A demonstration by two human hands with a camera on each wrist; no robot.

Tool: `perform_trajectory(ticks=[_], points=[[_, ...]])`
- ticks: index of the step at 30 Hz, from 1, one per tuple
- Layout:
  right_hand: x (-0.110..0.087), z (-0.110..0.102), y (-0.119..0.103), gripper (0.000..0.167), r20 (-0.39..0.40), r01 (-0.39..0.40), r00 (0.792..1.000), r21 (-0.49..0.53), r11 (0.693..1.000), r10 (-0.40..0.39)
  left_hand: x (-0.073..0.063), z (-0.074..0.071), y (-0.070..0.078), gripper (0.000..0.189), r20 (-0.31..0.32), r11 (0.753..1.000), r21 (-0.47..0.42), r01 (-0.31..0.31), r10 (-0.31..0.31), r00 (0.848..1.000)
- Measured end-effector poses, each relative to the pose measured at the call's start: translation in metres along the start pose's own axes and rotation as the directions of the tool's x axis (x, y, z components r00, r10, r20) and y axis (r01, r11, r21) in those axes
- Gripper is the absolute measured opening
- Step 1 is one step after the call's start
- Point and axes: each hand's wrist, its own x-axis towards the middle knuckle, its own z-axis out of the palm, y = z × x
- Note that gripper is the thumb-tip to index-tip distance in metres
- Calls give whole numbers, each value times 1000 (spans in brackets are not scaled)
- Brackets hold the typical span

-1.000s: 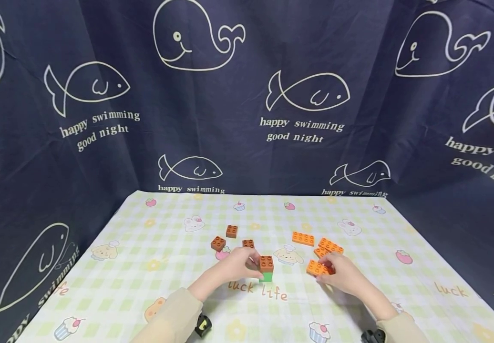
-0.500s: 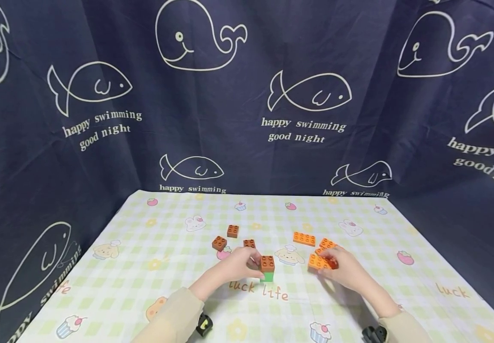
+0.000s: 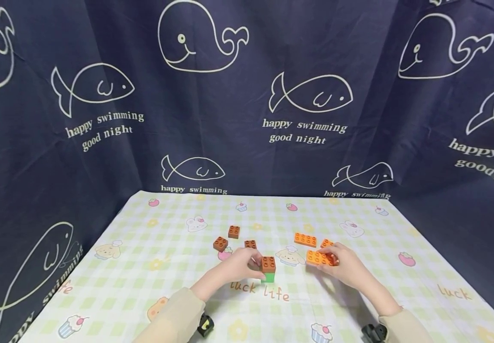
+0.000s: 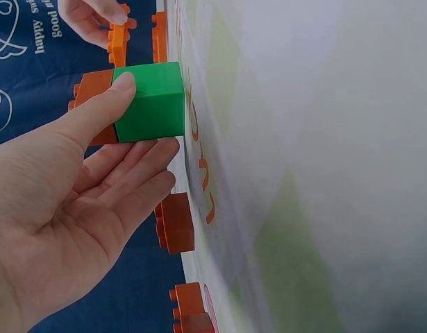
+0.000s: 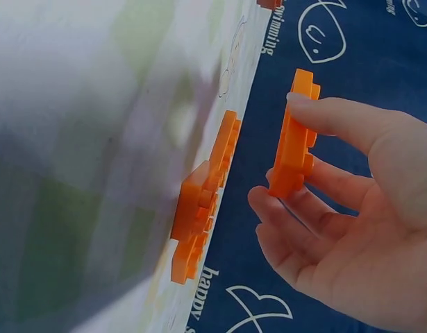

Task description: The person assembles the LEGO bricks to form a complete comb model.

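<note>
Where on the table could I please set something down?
The tablecloth is bare between its left edge and the loose brown bricks, likewise from its right edge to the right hand. It is crowded around the left hand, holding the green and brown stack near those bricks, and around the orange bricks.

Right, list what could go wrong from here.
The orange brick that the right fingers pinch clear of the table could slip and drop. The green block, topped by a brown brick, might tip if the left fingers push sideways. They could also bump the loose brown brick close by.
</note>
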Motion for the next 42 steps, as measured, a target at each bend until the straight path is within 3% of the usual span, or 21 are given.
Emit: perform_trajectory(ticks=[12,23,42], points=[[2,3,-4,39,-38,47,998,22,999,-47,1,1,-1,33,-5,1000,-2,2,-2,1000],[6,2,-11,38,-67,36,997,41,998,-33,2,1,0,32,-2,1000,0,-1,1,1000],[14,6,-23,37,-136,88,988,63,994,-79,3,2,-2,33,-6,1000,6,-2,2,1000]])
